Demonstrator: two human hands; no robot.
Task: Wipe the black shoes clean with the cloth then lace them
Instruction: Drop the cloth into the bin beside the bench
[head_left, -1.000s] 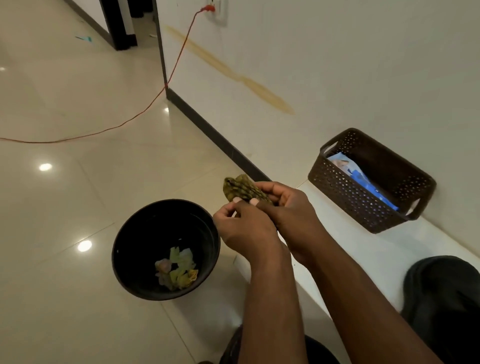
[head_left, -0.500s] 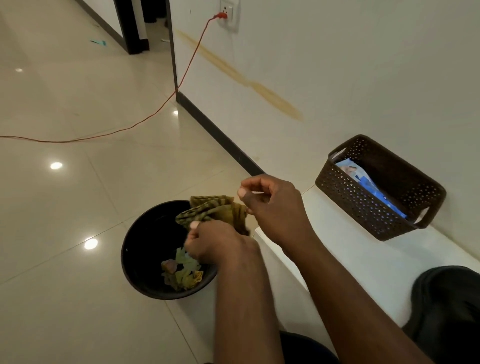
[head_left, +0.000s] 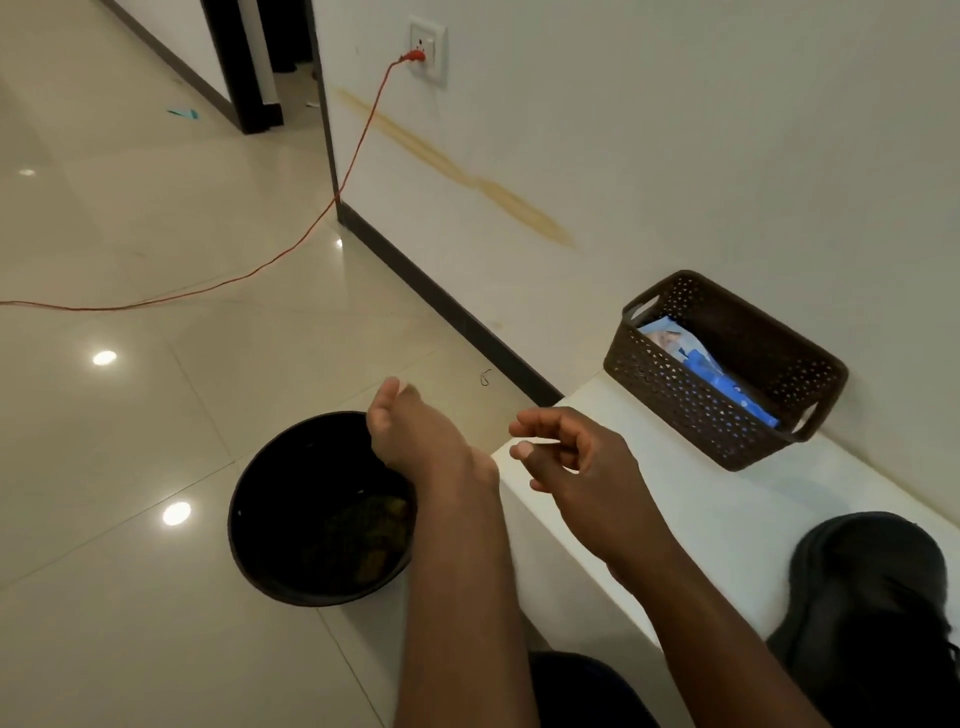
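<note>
The olive checked cloth (head_left: 371, 522) lies inside a black bin (head_left: 260, 519) on the floor, dark and partly hidden by my left forearm. My left hand (head_left: 410, 431) hovers over the bin's far rim, fingers apart, holding nothing. My right hand (head_left: 566, 452) hangs above the corner of the white ledge (head_left: 727, 499), fingers loosely curled and empty. A black shoe (head_left: 878, 597) rests on the ledge at the lower right, partly cut off by the frame edge.
A brown perforated basket (head_left: 675, 395) holding a blue packet (head_left: 711, 374) stands on the ledge against the wall. An orange cable (head_left: 291, 249) runs from a wall socket (head_left: 428, 52) across the glossy tiled floor. A doorway opens at the top left.
Both hands held the folded cloth a second ago. My left hand carried it over the bin and let it go; it now lies inside. My right hand drew back empty.
</note>
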